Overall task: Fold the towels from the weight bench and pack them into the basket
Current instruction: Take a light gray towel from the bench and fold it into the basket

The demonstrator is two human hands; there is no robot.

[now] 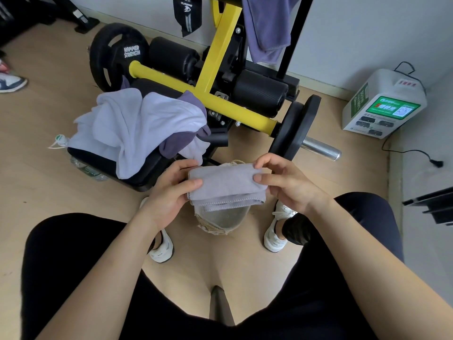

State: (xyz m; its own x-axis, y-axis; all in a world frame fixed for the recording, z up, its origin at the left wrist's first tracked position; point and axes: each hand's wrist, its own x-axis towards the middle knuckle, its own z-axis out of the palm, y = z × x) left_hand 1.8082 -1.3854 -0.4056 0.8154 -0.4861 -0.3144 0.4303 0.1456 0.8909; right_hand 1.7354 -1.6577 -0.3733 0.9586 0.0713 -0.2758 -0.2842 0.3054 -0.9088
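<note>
A small grey towel (226, 186), folded into a thick rectangle, hangs in the air between my hands. My left hand (169, 192) grips its left end, thumb on top. My right hand (286, 182) pinches its right end. Directly below the towel stands the woven basket (220, 220) on the floor between my feet, mostly hidden by the towel. A heap of white towels (137, 126) and a purple towel (181, 141) lies on the black weight bench pad (144, 165) to the upper left. Another purple towel (267, 28) hangs from the frame at the top.
The yellow bench frame (215, 62) with black weight plates (294, 126) and a steel bar end (321, 149) stands behind the basket. A white charging box (382, 104) with a cable sits at the right wall. A plastic bottle (85, 168) lies beside the bench. Someone's shoe (11, 83) shows at far left.
</note>
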